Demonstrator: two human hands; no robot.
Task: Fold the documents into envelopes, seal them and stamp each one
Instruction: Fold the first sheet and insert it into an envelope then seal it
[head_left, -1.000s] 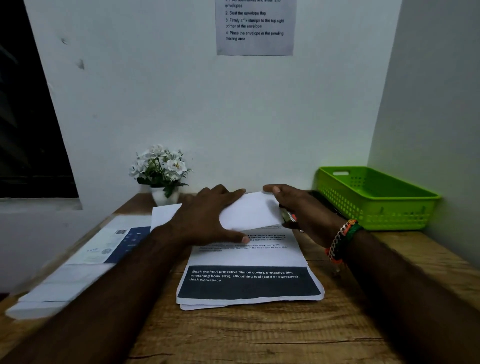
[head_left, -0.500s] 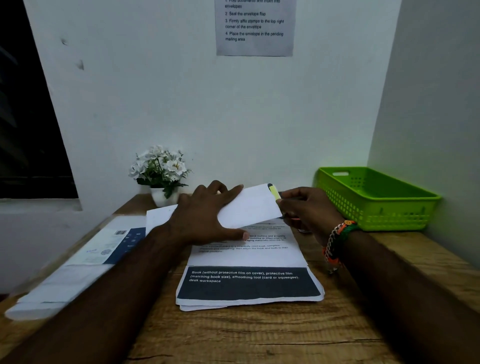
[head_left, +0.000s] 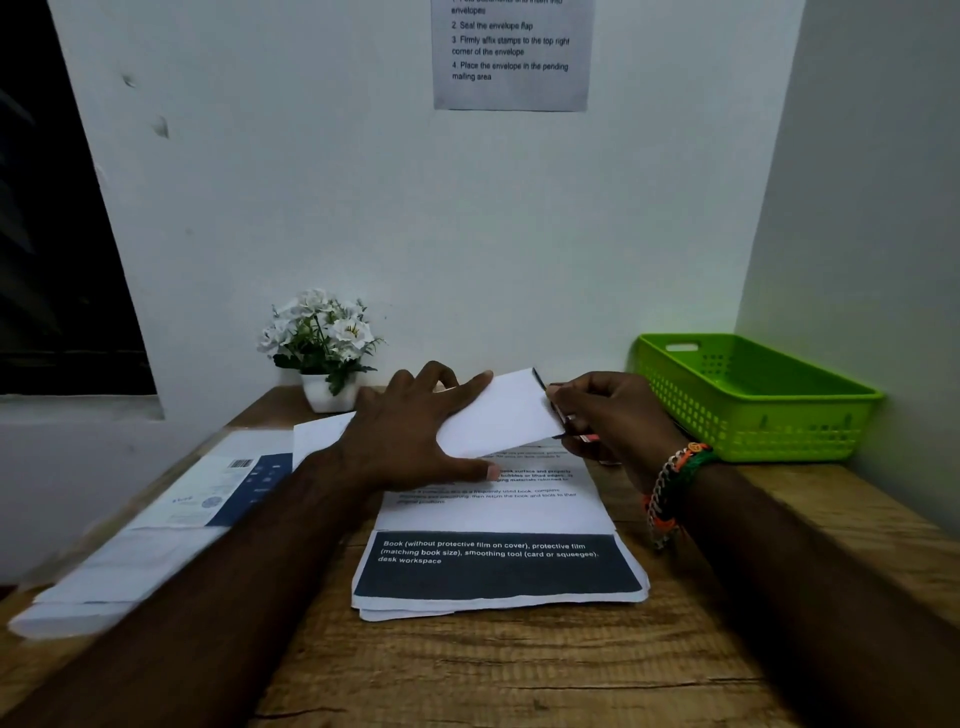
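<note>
Nearest on the wooden desk (head_left: 519, 670) lies the stack of printed documents (head_left: 498, 566); its dark band reads "Book (without protective film on cover), protective film (matching book size), smoothing tool (card or squeegee), desk workspace".

Just beyond, the left hand (head_left: 410, 436) presses flat with straight fingers on a white envelope (head_left: 501, 415), which rests tilted over the stack's far end. The right hand (head_left: 613, 421) curls round a small reddish object, too hidden to name, and pinches at the envelope's right edge.

Half a second ago a yellow strip showed at that top right corner; now only a thin dark edge is visible there, and the right hand has closed in on it. I judge the sealing or stamping step is under way, not finished.

To the left lie blurred envelopes (head_left: 156, 519). Farther back stand a potted white flower (head_left: 322, 348) and a green basket (head_left: 753, 400). The wall notice (head_left: 511, 52) reads "2 Seal the envelope flap", "3 Firmly affix stamps to the top right corner of the envelope", "4 Place the envelope in the pending mailing area".
</note>
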